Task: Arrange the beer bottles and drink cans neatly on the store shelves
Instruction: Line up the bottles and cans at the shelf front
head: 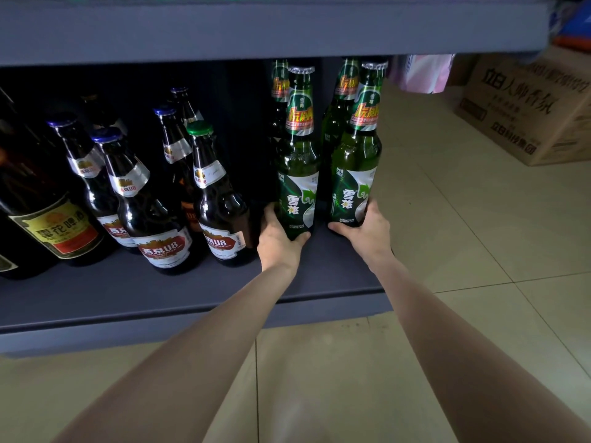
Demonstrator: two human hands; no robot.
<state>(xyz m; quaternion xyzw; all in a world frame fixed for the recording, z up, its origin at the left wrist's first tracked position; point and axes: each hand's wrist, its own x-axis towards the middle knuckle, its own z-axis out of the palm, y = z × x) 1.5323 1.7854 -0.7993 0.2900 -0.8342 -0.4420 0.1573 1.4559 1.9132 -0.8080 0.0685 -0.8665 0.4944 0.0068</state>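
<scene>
The left hand [279, 239] grips the base of one green bottle [297, 161] and the right hand [367, 233] another green bottle [356, 155], both upright at the shelf's [128, 292] right end. Two more green bottles [339, 100] at 12 o'clock behind them are mostly hidden; the brown bottles [160, 219] toward 9 o'clock fade into shadow.

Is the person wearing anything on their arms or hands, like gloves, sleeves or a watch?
Nothing shows. The left hand and the right hand are both bare, with no gloves, rings or watch in view. Both forearms are uncovered right down to the bottom edge of the picture, so no sleeve appears anywhere.
</scene>
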